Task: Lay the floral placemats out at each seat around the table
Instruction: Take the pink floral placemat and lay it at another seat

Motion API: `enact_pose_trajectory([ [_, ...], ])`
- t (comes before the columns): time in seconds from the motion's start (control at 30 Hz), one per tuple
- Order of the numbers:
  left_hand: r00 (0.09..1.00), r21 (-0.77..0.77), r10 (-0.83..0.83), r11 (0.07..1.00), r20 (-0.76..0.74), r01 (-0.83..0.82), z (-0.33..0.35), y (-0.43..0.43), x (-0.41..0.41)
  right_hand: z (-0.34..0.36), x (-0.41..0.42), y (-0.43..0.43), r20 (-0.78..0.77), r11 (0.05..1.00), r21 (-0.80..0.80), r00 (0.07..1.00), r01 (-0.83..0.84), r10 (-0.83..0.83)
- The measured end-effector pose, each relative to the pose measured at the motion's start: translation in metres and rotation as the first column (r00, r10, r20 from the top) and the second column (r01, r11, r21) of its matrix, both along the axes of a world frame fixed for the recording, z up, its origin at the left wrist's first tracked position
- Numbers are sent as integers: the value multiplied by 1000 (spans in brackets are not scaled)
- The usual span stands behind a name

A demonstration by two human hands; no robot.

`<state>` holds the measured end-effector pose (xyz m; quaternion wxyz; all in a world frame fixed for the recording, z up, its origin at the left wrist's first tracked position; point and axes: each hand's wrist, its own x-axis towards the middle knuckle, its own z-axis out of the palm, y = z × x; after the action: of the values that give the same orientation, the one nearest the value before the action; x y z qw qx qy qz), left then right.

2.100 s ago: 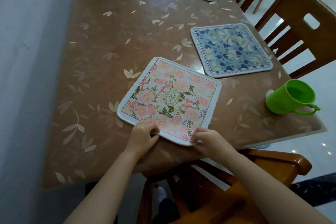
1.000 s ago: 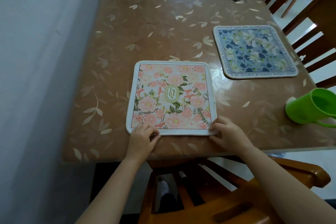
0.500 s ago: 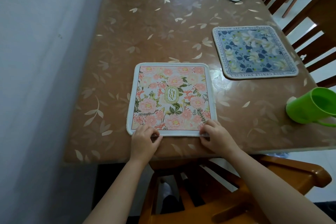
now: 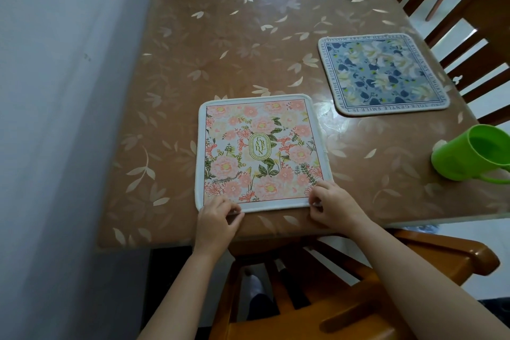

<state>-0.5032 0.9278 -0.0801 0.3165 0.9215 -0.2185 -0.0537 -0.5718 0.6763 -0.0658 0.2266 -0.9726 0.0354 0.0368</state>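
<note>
Both bare forearms reach in from the bottom of the view. The left arm runs up toward 1 o'clock; the right slants in from the 5 o'clock corner toward 10 o'clock. The left hand (image 4: pixel 217 219), knuckles up, has its curled fingers and thumb pinching the near edge of the pink placemat (image 4: pixel 262 152) by its 7 o'clock corner. The right hand (image 4: pixel 334 207) pinches the 5 o'clock corner likewise.
</note>
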Motion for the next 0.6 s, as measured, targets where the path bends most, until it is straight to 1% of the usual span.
enact_pose_trajectory([
  [0.1, 998, 7, 56, 998, 7, -56, -1, 9, 1, 0, -1, 1, -17, 1000, 13, 1000, 19, -19],
  [0.23, 999, 35, 45, 998, 22, -45, -1, 10, 1, -1, -2, 2, -38, 999, 23, 998, 49, -48],
  [0.6, 999, 42, 21, 999, 49, -24, -2, 13, 1, 3, -5, 7, -64, 996, 38, 995, 80, -78],
])
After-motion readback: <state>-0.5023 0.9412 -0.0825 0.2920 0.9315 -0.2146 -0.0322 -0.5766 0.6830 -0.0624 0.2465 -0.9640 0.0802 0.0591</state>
